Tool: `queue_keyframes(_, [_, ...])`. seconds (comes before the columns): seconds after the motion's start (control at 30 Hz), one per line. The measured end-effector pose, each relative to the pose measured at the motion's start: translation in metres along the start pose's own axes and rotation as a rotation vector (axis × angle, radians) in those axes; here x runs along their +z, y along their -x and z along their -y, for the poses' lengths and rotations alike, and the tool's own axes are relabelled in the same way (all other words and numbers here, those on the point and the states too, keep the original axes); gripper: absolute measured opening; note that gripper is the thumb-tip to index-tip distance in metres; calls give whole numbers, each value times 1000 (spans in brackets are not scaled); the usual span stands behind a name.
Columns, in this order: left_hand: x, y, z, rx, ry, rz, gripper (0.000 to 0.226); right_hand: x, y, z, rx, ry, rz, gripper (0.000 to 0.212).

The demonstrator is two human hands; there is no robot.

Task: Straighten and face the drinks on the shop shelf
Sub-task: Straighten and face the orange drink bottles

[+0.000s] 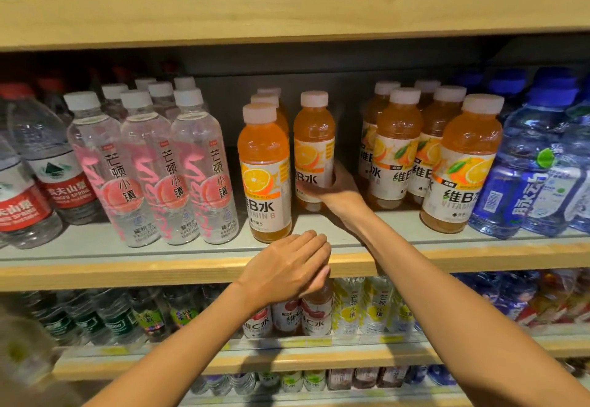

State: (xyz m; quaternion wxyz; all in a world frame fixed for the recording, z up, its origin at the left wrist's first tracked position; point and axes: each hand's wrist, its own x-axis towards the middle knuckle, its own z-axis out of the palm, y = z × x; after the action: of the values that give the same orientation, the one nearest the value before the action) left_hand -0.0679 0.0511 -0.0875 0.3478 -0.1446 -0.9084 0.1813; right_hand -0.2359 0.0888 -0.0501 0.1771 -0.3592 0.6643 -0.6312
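Observation:
Orange vitamin B drink bottles with white caps stand on the middle shelf point(191, 256). My right hand point(335, 188) reaches deep into the shelf and grips one orange bottle point(314, 141) near its base, set back from the front. To its left, a front orange bottle point(265, 170) heads a short row. My left hand point(287, 266) rests on the wooden shelf edge with fingers loosely curled, holding nothing. Further right stands a cluster of orange bottles point(459, 164), the front one closest to the edge.
Clear pink-labelled bottles point(150, 167) and red-labelled water bottles point(60, 164) fill the left side. Blue water bottles point(539, 164) crowd the right. A gap lies between the held bottle and the right cluster. The shelf below point(287, 358) holds more drinks; another shelf point(287, 13) hangs above.

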Motion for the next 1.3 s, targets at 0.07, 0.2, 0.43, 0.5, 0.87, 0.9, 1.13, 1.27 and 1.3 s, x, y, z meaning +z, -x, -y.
queue_keyframes(0.07, [0,0,0,-9,5,5,32,1,-1,0,30,0,-10,81])
queue_keyframes(0.2, [-1,-1,-1,-28,30,7,30,0,6,-2,40,48,-19,85])
queue_keyframes(0.43, [-5,-6,-3,-71,73,24,28,-34,53,7,-109,132,-206,45])
queue_keyframes(0.5, [-5,-12,-7,-91,78,29,29,-48,71,9,-186,194,-325,36])
queue_keyframes(0.87, [5,-37,-18,-120,104,132,34,-60,71,5,-80,552,-539,66])
queue_keyframes(0.9, [5,-36,-18,-119,101,133,34,-60,68,5,-64,563,-540,64])
queue_keyframes(1.13, [3,-37,-19,-132,93,147,34,-56,55,1,-33,617,-578,64])
queue_keyframes(1.27, [1,-38,-20,-133,77,156,35,-56,42,-2,-2,663,-574,69])
queue_keyframes(1.3, [1,-38,-20,-133,76,159,35,-58,38,-3,-6,669,-554,71])
